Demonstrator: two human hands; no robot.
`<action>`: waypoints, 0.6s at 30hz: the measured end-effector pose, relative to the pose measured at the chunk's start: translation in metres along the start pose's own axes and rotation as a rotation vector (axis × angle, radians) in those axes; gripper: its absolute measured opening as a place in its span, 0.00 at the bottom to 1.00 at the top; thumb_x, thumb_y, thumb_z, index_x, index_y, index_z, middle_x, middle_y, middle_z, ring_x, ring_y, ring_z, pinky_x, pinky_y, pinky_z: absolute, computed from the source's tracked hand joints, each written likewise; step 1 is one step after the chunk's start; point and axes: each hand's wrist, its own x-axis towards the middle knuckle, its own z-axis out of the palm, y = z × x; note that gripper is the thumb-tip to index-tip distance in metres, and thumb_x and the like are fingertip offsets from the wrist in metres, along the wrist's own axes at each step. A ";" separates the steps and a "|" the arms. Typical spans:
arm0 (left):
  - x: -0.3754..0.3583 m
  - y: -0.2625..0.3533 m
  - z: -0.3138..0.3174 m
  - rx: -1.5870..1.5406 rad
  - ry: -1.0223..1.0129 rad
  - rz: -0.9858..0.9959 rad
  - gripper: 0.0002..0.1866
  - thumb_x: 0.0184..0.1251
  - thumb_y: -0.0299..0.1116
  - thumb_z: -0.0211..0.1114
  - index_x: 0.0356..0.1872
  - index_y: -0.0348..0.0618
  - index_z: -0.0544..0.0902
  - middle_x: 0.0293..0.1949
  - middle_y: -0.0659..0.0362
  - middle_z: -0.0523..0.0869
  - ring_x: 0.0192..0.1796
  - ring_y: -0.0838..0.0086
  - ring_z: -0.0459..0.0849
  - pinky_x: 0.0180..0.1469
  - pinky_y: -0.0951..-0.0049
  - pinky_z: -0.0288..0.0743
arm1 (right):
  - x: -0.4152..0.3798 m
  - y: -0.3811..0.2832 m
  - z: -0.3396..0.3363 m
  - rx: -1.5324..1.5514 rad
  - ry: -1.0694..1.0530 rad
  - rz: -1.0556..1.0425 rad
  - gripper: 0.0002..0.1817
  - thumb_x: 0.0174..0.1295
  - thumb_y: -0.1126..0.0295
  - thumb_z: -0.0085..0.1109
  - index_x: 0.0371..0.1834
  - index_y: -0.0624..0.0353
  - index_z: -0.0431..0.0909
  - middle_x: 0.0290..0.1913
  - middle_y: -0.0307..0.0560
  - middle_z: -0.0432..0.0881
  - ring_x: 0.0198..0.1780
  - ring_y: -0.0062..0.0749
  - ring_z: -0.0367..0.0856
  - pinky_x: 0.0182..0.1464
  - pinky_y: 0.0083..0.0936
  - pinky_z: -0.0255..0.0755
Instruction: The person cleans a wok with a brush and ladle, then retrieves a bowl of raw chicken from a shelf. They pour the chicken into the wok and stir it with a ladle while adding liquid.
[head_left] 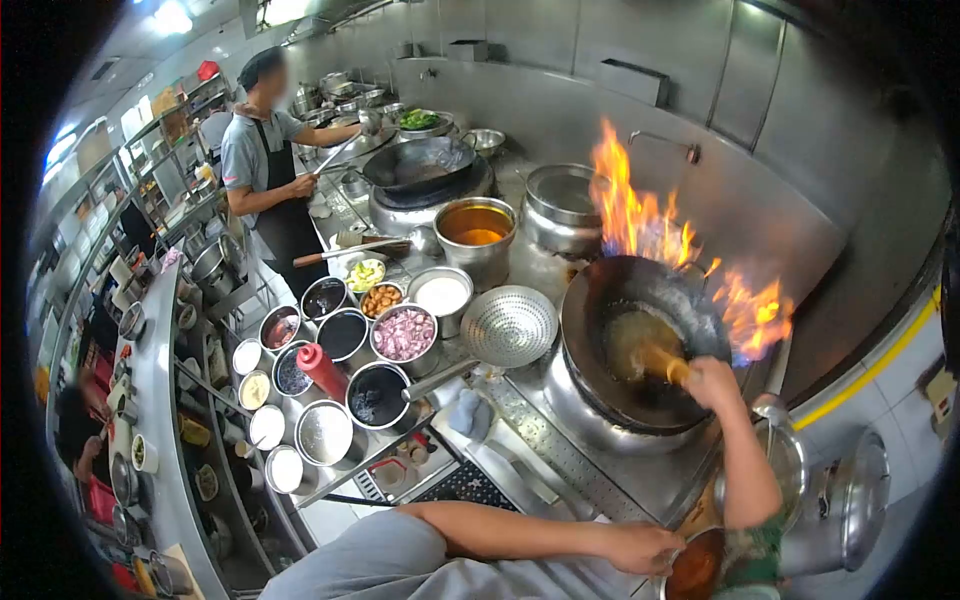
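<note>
A wooden handle [662,362] is gripped in the closed right hand [712,382], its working end reaching into the blackened wok [640,340] on the burner, kept at arm's length as flames [640,215] lick over the far rim. The left hand [640,548] is laid, fingers curled, on the rim of a bowl of reddish sauce [697,568] at the counter's near edge, within easy reach. The bowl is cut off by the frame, and the tool's head is lost in glare, so its kind cannot be told.
</note>
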 end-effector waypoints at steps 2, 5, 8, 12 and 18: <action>-0.034 -0.024 0.022 0.089 0.457 0.160 0.25 0.72 0.43 0.59 0.65 0.41 0.71 0.56 0.44 0.81 0.62 0.49 0.77 0.65 0.56 0.70 | 0.045 0.010 0.033 0.035 0.101 -0.092 0.17 0.55 0.59 0.64 0.44 0.56 0.85 0.43 0.60 0.85 0.48 0.58 0.83 0.53 0.45 0.77; -0.129 -0.025 0.006 0.225 0.783 -0.031 0.23 0.67 0.40 0.65 0.59 0.40 0.77 0.52 0.47 0.84 0.56 0.52 0.82 0.57 0.58 0.76 | 0.019 -0.031 -0.015 -0.135 -0.068 -0.107 0.18 0.55 0.59 0.64 0.46 0.55 0.85 0.45 0.60 0.85 0.49 0.57 0.83 0.54 0.44 0.76; -0.207 -0.018 -0.004 0.280 1.079 -0.233 0.19 0.62 0.32 0.70 0.53 0.39 0.82 0.44 0.49 0.87 0.44 0.53 0.86 0.47 0.61 0.81 | 0.049 -0.008 -0.019 -0.207 -0.079 -0.026 0.20 0.53 0.57 0.66 0.49 0.52 0.86 0.45 0.59 0.86 0.50 0.54 0.84 0.55 0.43 0.76; -0.238 0.000 -0.012 0.227 1.145 -0.230 0.16 0.61 0.30 0.71 0.49 0.39 0.83 0.42 0.49 0.87 0.43 0.56 0.86 0.45 0.64 0.80 | 0.074 -0.004 0.024 -0.110 0.101 -0.018 0.20 0.56 0.55 0.65 0.50 0.50 0.86 0.47 0.59 0.85 0.50 0.54 0.84 0.55 0.43 0.76; -0.311 -0.017 0.033 0.204 1.376 -0.451 0.13 0.58 0.27 0.72 0.44 0.38 0.84 0.40 0.50 0.88 0.41 0.56 0.87 0.45 0.65 0.80 | 0.067 0.031 0.008 -0.190 0.008 -0.155 0.22 0.51 0.58 0.67 0.50 0.53 0.85 0.43 0.58 0.86 0.45 0.56 0.84 0.51 0.42 0.77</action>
